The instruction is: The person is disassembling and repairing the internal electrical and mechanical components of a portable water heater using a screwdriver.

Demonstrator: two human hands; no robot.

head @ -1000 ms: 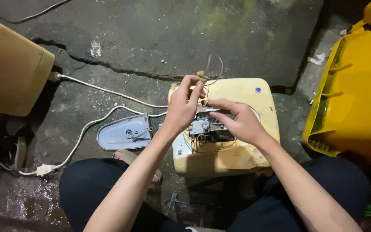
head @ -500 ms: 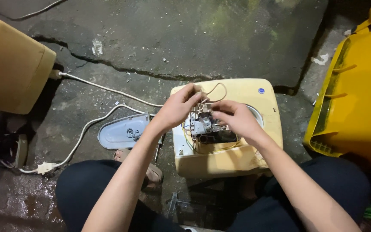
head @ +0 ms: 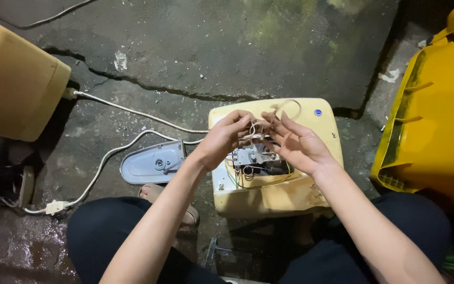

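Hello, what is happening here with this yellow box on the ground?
A person crouches over an opened pale yellow appliance on cracked concrete. Both bare hands work at thin wires that rise from the exposed parts inside it: the left hand pinches them, and the right hand meets it with fingers spread. A grey cover plate lies beside the appliance, near a white cable. A yellow bin stands to the right.

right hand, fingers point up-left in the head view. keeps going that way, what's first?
The thin wires bunched between the right hand and the left hand; just past them, the left hand's fingertips. Depth is unclear, but they look nearly touching.
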